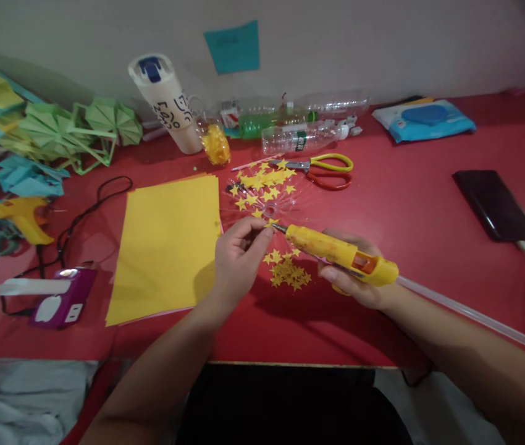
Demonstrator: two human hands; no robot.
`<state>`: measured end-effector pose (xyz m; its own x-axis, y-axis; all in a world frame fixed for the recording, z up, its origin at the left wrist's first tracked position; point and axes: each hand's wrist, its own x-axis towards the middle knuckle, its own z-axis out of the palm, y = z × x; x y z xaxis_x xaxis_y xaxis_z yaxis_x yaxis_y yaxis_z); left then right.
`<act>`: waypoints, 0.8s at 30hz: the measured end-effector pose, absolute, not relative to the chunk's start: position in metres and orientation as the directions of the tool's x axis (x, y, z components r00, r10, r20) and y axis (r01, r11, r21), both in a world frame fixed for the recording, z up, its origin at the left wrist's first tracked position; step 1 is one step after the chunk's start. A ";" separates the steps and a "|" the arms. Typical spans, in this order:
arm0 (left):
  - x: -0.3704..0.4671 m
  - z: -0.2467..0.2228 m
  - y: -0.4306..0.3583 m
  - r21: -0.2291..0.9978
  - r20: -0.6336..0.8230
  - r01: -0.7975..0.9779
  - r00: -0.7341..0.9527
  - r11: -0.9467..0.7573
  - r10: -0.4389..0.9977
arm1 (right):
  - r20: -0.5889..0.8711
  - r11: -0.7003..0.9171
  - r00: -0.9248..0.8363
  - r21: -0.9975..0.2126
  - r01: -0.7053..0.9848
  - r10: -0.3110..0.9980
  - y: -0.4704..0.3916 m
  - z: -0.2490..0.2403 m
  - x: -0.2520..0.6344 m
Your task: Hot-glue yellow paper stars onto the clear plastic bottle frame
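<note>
In my right hand (359,284) is a yellow hot glue gun (327,247), its metal nozzle pointing left and a long clear glue stick (466,309) coming out of its back end. The fingers of my left hand (239,253) pinch near the nozzle tip, at a small yellow paper star (269,224). Just behind lies a clear plastic piece cut into thin strips (269,209), with several yellow stars (265,179) on and around it. A heap of loose yellow stars (289,272) sits on the red table between my hands.
Yellow paper sheets (165,247) lie left of my hands. Scissors (327,170), plastic bottles (285,127) and a tumbler (167,102) are at the back. A second glue gun (21,216) and purple box (63,303) sit left; a phone (496,204) and wipes pack (424,120) right.
</note>
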<state>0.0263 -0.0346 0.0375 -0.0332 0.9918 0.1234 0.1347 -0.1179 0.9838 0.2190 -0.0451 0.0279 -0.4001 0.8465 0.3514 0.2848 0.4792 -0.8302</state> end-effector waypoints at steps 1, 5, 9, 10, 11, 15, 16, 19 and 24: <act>0.026 0.037 -0.035 0.984 0.125 0.135 -0.033 -0.119 0.992 | 0.352 0.480 -0.397 -0.828 0.290 0.848 -0.045 0.028 0.219; 0.026 0.038 -0.035 0.984 0.129 0.130 -0.031 -0.124 0.991 | 0.363 0.488 -0.394 -0.824 0.287 0.844 -0.045 0.029 0.217; 0.026 0.038 -0.036 0.983 0.134 0.131 -0.025 -0.129 0.991 | 0.357 0.479 -0.393 -0.833 0.277 0.847 -0.046 0.029 0.217; 0.026 0.038 -0.036 0.983 0.135 0.132 -0.027 -0.131 0.990 | 0.348 0.469 -0.391 -0.839 0.277 0.852 -0.046 0.029 0.217; 0.026 0.038 -0.035 0.983 0.136 0.131 -0.026 -0.132 0.990 | 0.339 0.459 -0.388 -0.844 0.277 0.857 -0.046 0.029 0.217; 0.026 0.037 -0.035 0.984 0.137 0.122 -0.027 -0.133 0.990 | 0.335 0.464 -0.404 -0.840 0.281 0.851 -0.045 0.031 0.218; 0.025 0.037 -0.035 0.984 0.134 0.122 -0.029 -0.130 0.991 | 0.335 0.466 -0.409 -0.838 0.283 0.849 -0.045 0.031 0.218; 0.025 0.037 -0.035 0.985 0.123 0.124 -0.036 -0.117 0.992 | 0.332 0.465 -0.409 -0.838 0.285 0.850 -0.045 0.033 0.218; 0.026 0.037 -0.035 0.985 0.134 0.117 -0.037 -0.128 0.990 | 0.359 0.497 -0.414 -0.816 0.297 0.837 -0.045 0.032 0.219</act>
